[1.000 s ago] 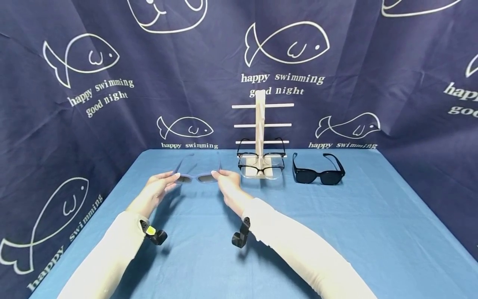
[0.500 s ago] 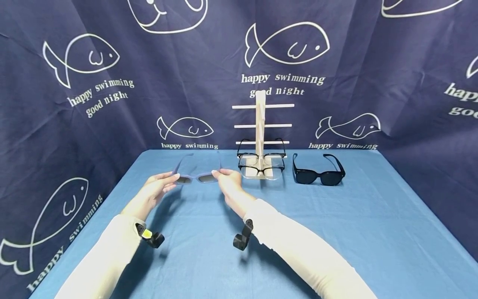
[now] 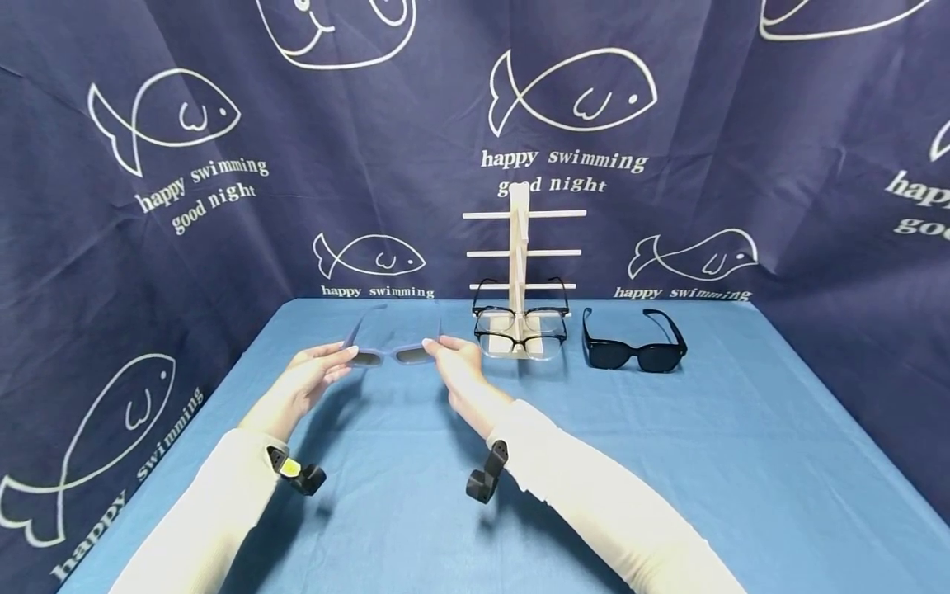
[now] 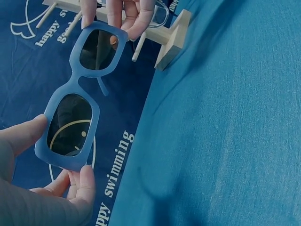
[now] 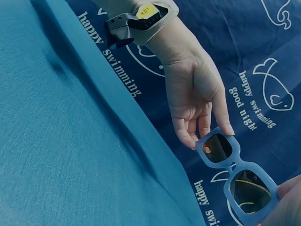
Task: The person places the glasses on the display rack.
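Blue-framed sunglasses (image 3: pixel 389 355) with dark lenses are held above the blue table, temples unfolded and pointing away from me. My left hand (image 3: pixel 303 384) pinches the left end of the frame between thumb and fingers. At the opposite end, my right hand (image 3: pixel 467 375) grips the frame the same way. In the left wrist view the sunglasses (image 4: pixel 70 125) show both lenses, with thumb and fingers at each outer edge. The right wrist view has the left hand (image 5: pixel 195 89) on one end of the sunglasses (image 5: pixel 235 165); the right hand is mostly cut off.
A wooden display rack (image 3: pixel 519 247) stands right of my right hand, two pairs of black-topped clear glasses (image 3: pixel 520 342) on its lower rungs. Black sunglasses (image 3: pixel 634 355) lie unfolded on the blue table (image 3: pixel 668 462) farther right. A dark blue fish-print curtain (image 3: pixel 416 190) hangs behind.
Both hands keep their hold on the blue sunglasses, which stay in nearly the same spot. My wrists have shifted slightly, and the head view has tilted up a little.
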Demonstrator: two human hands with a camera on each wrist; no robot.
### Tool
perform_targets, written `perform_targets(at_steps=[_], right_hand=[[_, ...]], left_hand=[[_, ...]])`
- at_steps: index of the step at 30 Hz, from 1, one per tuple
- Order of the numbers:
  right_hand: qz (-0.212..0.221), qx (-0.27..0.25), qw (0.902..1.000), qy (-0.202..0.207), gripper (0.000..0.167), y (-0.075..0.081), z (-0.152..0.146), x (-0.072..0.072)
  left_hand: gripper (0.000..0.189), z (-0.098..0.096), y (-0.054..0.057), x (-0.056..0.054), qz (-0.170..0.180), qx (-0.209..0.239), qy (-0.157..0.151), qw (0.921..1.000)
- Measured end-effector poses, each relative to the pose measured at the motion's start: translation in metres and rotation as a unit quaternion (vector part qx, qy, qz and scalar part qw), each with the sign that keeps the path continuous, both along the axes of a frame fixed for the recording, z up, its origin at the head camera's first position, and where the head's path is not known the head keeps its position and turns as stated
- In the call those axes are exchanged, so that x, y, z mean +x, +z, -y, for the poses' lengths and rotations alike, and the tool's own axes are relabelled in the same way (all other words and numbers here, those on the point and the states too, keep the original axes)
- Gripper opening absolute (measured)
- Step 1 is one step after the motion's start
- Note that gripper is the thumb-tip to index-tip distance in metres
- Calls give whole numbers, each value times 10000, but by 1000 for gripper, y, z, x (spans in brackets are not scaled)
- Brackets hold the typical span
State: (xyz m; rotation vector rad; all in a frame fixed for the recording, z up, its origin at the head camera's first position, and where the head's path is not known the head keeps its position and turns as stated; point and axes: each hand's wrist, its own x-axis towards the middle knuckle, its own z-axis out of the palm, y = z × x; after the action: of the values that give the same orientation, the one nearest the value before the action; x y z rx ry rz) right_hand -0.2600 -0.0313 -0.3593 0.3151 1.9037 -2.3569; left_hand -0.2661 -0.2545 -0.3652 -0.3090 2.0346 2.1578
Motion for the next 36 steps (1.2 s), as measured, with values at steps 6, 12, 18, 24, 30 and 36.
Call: perform_targets(at_steps=[6, 12, 18, 24, 30, 36], right_hand=[[-27, 76, 10000, 6, 46, 2, -3, 1], [-31, 273, 9996, -23, 44, 7, -4, 3], [-90, 245, 9997, 23, 45, 14, -6, 5], [-238, 189, 9995, 92, 48, 22, -9, 9], [-371, 264, 9988, 160, 47, 28, -12, 10], [-368, 177, 9989, 220, 46, 33, -18, 10]], left_hand=[[71, 2, 1, 2, -83, -72, -56, 9999], [72, 3, 3, 6, -70, -174, -18, 9998], [71, 0, 7, 10, -115, -7, 81, 9999], [69, -1, 12, 13, -379, 143, 6, 9992], [69, 0, 18, 16, -406, 330, -36, 9986], [25, 0, 23, 17, -618, 649, -157, 9959]])
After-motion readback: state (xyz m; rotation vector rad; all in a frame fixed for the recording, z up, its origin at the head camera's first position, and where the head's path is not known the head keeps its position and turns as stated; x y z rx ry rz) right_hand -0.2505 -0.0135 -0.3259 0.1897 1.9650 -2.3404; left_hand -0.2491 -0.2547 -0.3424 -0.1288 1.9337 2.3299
